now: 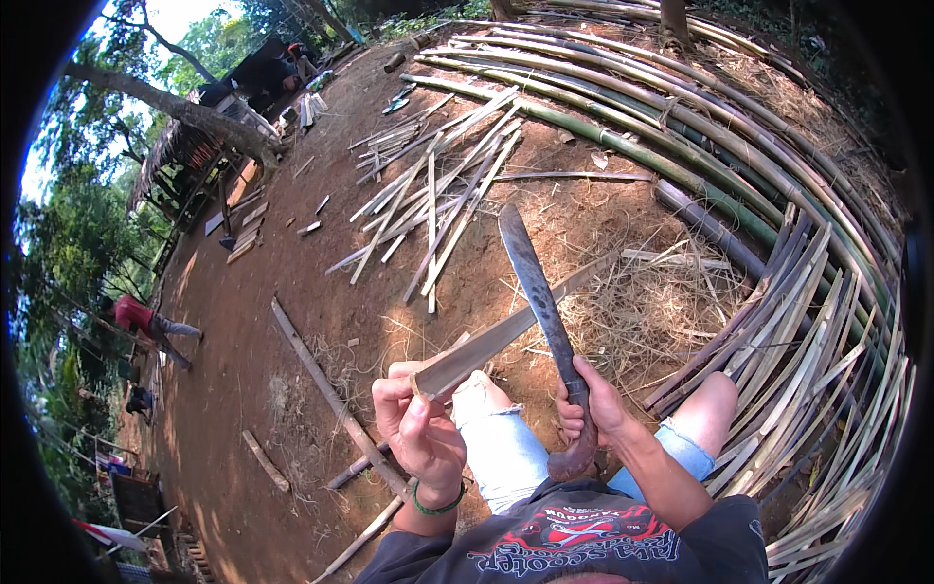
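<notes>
My left hand (418, 428) is closed on the near end of a split bamboo strip (477, 355), thumb below and fingers at its side. The strip slants away to the upper right over my knee. In my right hand (595, 404) is a machete (540, 282), gripped round its dark curved handle. Its long, dark-mottled blade points up and away and crosses in front of the bamboo strip; whether the two touch, I cannot tell. The strip's far end lies over a heap of shavings.
Pale bamboo shavings (662, 302) cover the ground ahead. Split strips (438, 195) lie piled beyond, more slats (798, 360) at my right. Long bamboo poles (623, 146) stretch across the far right. A wooden pole (331, 380) lies at left. A person in red (136, 313) bends at far left.
</notes>
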A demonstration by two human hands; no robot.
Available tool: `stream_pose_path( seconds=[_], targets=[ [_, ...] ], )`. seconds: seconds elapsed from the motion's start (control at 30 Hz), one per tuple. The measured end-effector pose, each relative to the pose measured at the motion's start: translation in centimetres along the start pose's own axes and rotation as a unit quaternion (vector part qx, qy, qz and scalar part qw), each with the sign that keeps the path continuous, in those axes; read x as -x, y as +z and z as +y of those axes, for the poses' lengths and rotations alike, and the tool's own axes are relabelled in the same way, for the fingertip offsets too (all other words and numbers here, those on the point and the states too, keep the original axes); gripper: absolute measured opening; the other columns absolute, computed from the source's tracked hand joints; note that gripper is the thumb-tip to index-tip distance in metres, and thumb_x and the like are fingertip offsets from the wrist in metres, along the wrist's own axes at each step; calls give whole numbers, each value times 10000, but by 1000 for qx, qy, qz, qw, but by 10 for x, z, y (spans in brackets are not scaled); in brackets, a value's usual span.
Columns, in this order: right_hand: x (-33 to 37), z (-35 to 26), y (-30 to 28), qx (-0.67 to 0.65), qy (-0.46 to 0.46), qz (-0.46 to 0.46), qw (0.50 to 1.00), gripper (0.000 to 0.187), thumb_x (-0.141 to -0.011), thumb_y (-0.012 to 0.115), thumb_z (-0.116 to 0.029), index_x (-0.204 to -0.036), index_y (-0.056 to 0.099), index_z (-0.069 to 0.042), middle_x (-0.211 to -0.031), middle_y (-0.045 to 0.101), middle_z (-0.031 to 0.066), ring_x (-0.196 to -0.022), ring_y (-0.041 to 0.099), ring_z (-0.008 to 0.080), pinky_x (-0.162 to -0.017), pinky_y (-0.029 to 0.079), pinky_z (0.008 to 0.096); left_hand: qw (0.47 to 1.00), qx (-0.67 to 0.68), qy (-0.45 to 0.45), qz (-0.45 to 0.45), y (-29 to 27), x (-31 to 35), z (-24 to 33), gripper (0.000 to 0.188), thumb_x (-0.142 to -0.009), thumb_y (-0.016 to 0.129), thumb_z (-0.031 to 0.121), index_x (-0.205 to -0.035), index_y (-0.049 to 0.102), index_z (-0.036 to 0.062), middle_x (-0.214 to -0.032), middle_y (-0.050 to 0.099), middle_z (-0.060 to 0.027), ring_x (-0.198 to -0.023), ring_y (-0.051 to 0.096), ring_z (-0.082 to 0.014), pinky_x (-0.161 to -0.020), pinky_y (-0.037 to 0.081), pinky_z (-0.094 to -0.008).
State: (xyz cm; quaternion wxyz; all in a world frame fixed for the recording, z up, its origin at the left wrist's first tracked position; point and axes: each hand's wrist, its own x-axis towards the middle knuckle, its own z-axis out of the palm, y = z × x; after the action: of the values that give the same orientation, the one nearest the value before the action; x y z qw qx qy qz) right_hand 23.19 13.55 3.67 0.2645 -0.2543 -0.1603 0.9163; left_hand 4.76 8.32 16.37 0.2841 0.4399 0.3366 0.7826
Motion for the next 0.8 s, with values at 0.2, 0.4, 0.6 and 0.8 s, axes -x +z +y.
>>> stream_pose_path(
  seconds=[0.2,0.4,0.6,0.8],
  targets=[
    [-11,-8,-23,-48,-8,0,999,529,-986,367,-621,-860,504,-126,-533,380,-26,-423,375,107,-413,357,276,1000,-20,-4,-23,9,-2,1,167,-918,497,152,-982,409,26,-987,482,-124,-974,607,-230,-943,559,-489],
    [14,-1,16,-62,30,-139,988,541,-991,365,-614,-839,482,-107,-521,371,-16,-405,375,106,-399,370,272,999,-27,-2,-39,18,-4,2,200,-902,524,163,-985,415,17,-1008,468,-141,-976,609,-256,-941,557,-511],
    [4,-11,-1,-106,14,-99,989,528,-988,362,-618,-844,486,-126,-527,372,-35,-411,381,96,-398,370,264,999,-22,0,-44,22,-8,2,185,-902,522,150,-983,417,20,-1036,471,-149,-1010,620,-287,-945,555,-522],
    [28,-7,35,-60,46,-192,978,552,-1005,324,-608,-863,473,-96,-532,379,-14,-410,385,113,-401,382,283,998,-21,6,-57,25,-9,-1,165,-903,512,118,-994,422,13,-1029,480,-152,-996,635,-298,-938,561,-521]
  ],
)
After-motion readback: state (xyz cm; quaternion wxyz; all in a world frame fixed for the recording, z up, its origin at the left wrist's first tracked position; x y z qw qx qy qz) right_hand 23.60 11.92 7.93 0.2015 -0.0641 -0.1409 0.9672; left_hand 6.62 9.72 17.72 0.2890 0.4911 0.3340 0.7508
